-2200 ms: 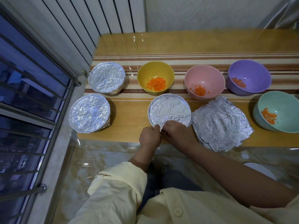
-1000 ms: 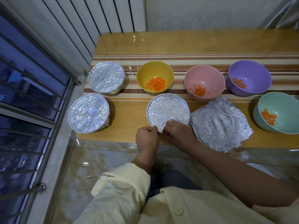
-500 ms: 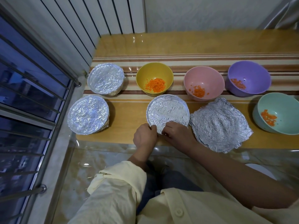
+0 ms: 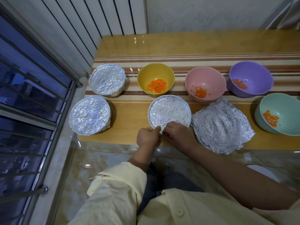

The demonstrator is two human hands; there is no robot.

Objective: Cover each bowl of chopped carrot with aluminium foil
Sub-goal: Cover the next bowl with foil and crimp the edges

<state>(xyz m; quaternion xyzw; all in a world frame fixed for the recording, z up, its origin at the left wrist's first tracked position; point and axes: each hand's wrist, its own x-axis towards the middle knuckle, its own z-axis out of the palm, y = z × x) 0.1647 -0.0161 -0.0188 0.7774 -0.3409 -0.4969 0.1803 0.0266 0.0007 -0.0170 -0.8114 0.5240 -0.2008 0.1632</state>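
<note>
A foil-covered bowl [image 4: 169, 111] stands at the front middle of the table. My left hand [image 4: 146, 137] and my right hand [image 4: 179, 134] both pinch the foil at its near rim, fingers curled on the edge. Two more foil-covered bowls stand at the left, one at the back [image 4: 107, 82] and one at the front [image 4: 90, 117]. The yellow bowl [image 4: 155, 73], pink bowl [image 4: 205, 80], purple bowl [image 4: 250, 73] and teal bowl [image 4: 279, 108] hold chopped carrot and are uncovered. A stack of loose foil sheets [image 4: 221, 125] lies right of my hands.
The wooden table [image 4: 162, 44] carries a striped runner under a clear plastic sheet. A barred window [image 4: 29, 98] and a white panelled wall run along the left. The table's front edge lies just under my wrists.
My hands have stayed at the near rim of the middle bowl, shifting slightly along the foil edge. The left hand moved a little left and down. Nothing else has moved.
</note>
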